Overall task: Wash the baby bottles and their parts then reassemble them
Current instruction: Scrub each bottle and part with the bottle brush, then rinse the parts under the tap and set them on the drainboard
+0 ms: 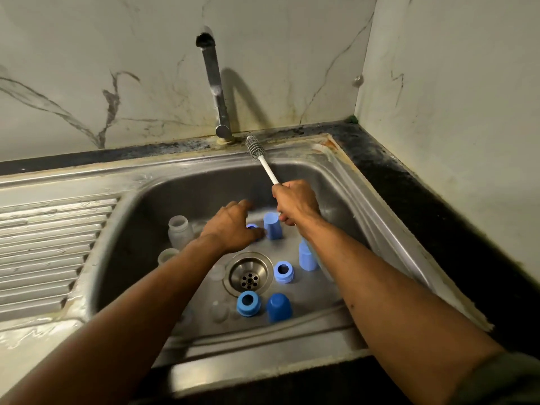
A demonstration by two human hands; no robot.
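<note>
My right hand grips the white handle of a bottle brush, whose grey bristle head points up toward the back rim of the steel sink. My left hand reaches down over the basin with fingers spread, above a blue ring that it partly hides. A light blue cap stands between my hands. Frosted bottles stand at the left. Around the drain lie another light blue cap, a light blue ring, a darker ring and a dark blue cap. Clear teats lie near the front.
A chrome tap rises behind the sink, with no water running. A ribbed draining board lies to the left. Dark counter and tiled walls close the right corner.
</note>
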